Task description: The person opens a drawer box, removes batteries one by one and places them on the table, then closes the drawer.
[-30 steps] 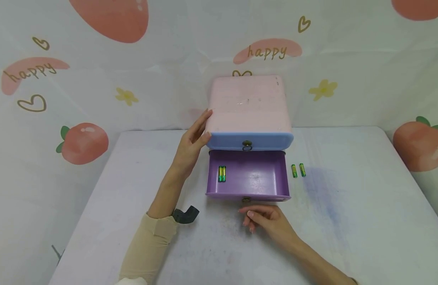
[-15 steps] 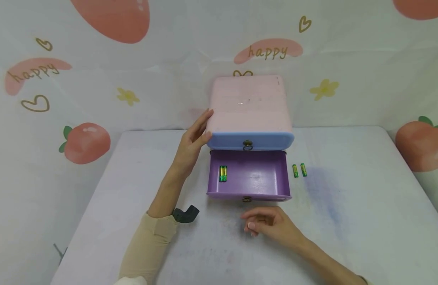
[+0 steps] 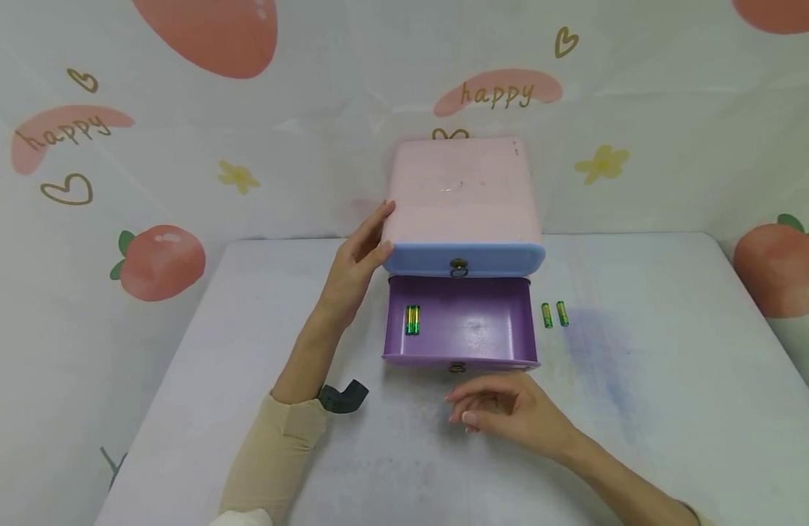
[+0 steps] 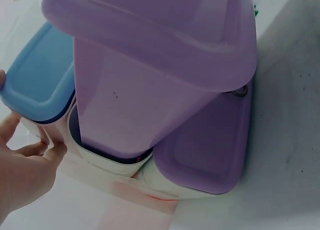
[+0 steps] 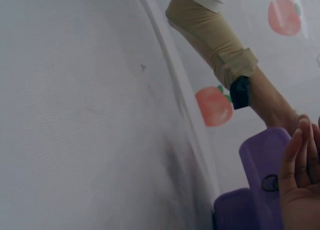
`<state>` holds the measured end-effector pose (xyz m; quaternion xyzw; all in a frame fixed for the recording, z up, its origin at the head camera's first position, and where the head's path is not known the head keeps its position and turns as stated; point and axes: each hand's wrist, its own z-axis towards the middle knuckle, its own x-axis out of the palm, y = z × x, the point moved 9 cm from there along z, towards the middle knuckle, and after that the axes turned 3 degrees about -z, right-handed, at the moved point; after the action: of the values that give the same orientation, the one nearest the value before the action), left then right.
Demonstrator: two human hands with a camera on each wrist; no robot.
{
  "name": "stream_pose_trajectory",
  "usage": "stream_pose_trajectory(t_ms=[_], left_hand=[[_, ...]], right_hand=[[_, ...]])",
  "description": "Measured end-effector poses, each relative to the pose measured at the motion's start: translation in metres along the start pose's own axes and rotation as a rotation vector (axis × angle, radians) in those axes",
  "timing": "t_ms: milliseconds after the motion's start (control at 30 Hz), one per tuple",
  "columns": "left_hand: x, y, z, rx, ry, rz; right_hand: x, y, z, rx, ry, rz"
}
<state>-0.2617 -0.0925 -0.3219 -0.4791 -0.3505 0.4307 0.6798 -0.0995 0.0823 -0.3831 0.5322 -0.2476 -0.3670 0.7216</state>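
Note:
A pink drawer cabinet (image 3: 460, 190) stands at the back of the table, with a blue upper drawer (image 3: 417, 260). Below it, a purple drawer (image 3: 473, 329) is pulled out; two green-and-gold batteries (image 3: 413, 320) lie side by side at its left. My left hand (image 3: 351, 270) rests on the cabinet's left side, thumb near the blue drawer's front corner. Just in front of the purple drawer hovers my right hand (image 3: 509, 410), fingers loosely bent and holding nothing, close to the drawer's ring pull (image 3: 457, 367). Two more batteries, one of them a green battery (image 3: 547, 315), lie right of the drawer.
Another purple drawer (image 4: 205, 145) sits closed under the pulled-out one in the left wrist view. A dark wrist mount (image 3: 343, 397) sticks out from the left sleeve. Behind the white-covered table (image 3: 647, 351) hangs a printed cloth (image 3: 312, 109).
My right hand has drifted a little to the right, away from the ring pull. My left hand, the drawers and the batteries have stayed put; the head view shifted slightly.

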Motion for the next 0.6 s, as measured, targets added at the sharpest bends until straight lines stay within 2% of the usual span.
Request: stream_pose_trajectory(t_ms=[333, 600], left_hand=[[0.001, 0.001, 0.000, -0.006, 0.005, 0.006], [0.000, 0.000, 0.000, -0.003, 0.007, 0.004]], right_hand=[[-0.004, 0.017, 0.007, -0.036, 0.019, -0.048], [-0.010, 0.028, 0.016, -0.005, 0.017, -0.132]])
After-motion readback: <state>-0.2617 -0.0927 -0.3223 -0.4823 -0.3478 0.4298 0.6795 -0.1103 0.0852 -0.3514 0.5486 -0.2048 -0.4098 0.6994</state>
